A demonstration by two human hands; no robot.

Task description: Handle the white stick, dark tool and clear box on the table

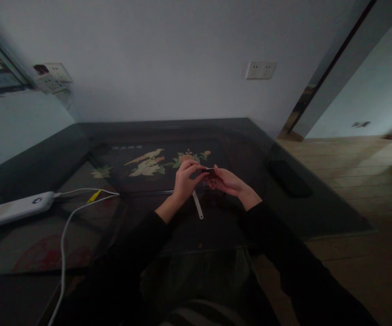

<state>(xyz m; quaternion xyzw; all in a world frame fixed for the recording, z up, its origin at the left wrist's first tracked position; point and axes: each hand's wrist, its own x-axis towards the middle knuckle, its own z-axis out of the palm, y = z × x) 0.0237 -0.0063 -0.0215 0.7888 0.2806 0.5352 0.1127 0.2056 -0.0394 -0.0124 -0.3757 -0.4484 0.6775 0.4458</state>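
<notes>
Over the dark glossy table (230, 213), my left hand (185, 180) and my right hand (229, 181) meet at the fingertips. Between them is a small, thin, black object (208, 170), too dark and small to name. Both hands are closed, pinching it from opposite sides; the fingers of my right hand curl beneath it. A narrow pale strip with a hole at its near end (198, 207), like a small steel ruler, lies on the table just below my hands. Its far end is hidden behind my left hand.
A white power bank (19, 209) lies at the left, with a white cable (63, 244) bearing a yellow tag running off the near edge. A dark flat phone-like object (289, 178) lies at the right. Behind the table stands a wall (162, 68) with sockets (261, 70).
</notes>
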